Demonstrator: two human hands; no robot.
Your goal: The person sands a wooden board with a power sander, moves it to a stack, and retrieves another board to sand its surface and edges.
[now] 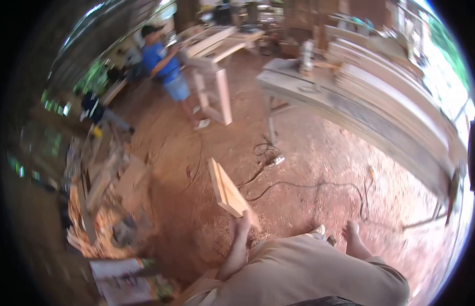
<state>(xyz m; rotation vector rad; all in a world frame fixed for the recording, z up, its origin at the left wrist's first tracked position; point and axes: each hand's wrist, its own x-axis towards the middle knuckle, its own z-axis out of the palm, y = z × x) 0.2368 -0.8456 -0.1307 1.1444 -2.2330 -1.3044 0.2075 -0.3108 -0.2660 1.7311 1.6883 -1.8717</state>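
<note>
My left hand [241, 222] is closed around the lower end of light-coloured wooden boards [228, 187]. They look like narrow planks side by side with a dark line between them, slanting up and away over the dirt floor. Off to my right side, my right hand [352, 230] hangs low with nothing visible in it. Its fingers look apart, though they are small and slightly blurred. Beyond the boards, a power strip [279, 160] and a dark cable [319, 184] lie on the ground.
A long workbench [344, 109] carrying stacked planks [390, 92] runs along the right. Ahead, a person in a blue shirt [168, 64] stands at a wooden frame [217, 76]. Scrap wood and shavings [107, 219] are piled left. Another person [97, 109] is farther left.
</note>
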